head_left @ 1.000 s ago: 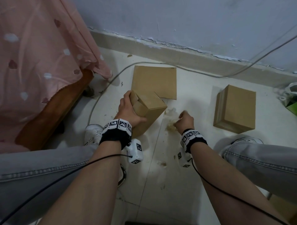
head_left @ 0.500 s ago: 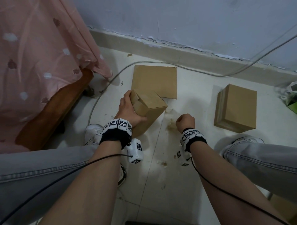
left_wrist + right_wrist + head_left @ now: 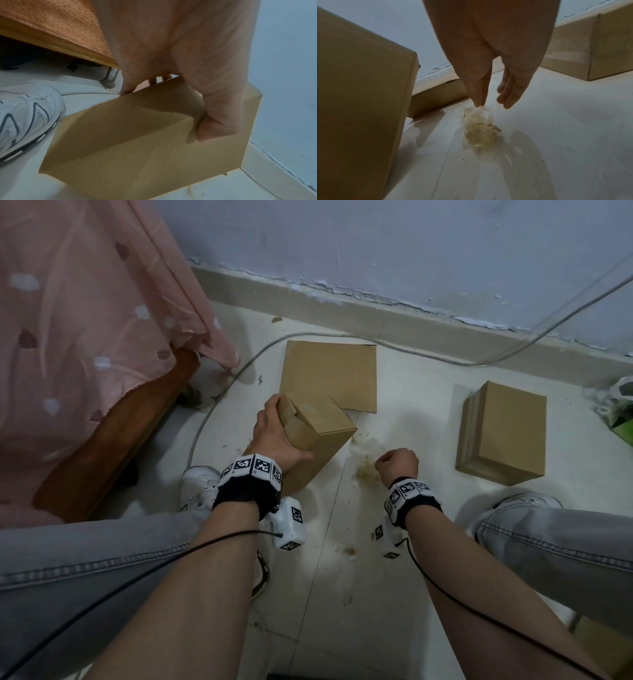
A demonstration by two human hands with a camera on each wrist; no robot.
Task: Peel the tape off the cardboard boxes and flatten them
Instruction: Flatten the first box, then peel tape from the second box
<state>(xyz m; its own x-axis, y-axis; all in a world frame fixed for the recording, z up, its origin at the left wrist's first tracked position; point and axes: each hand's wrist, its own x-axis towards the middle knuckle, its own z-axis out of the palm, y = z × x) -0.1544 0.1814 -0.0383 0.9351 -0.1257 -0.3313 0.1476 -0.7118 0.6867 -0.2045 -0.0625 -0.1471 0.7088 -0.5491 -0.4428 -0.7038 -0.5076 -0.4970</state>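
My left hand point(image 3: 277, 436) grips an upright brown cardboard box point(image 3: 318, 436) on the floor, thumb over its near top edge point(image 3: 202, 108) and fingers behind; the box point(image 3: 137, 148) is tilted. My right hand point(image 3: 397, 463) hovers just right of it, thumb and forefinger point(image 3: 479, 105) pinching the top of a crumpled wad of clear tape point(image 3: 479, 129) that reaches down to the floor point(image 3: 364, 472); the other fingers hang straight. A flattened cardboard box point(image 3: 329, 371) lies behind the held one. A closed box point(image 3: 503, 433) lies flat to the right.
A bed with a pink cover point(image 3: 85, 337) and a wooden frame point(image 3: 113, 433) stands at left. A grey cable point(image 3: 376, 344) runs along the skirting. My white shoes point(image 3: 198, 487) point(image 3: 527, 501) flank the hands. A green and white bag point(image 3: 620, 412) sits at the right edge.
The right hand, blurred over the tape wad a second ago, has drawn up slightly and holds still. The left hand and its box have not moved.
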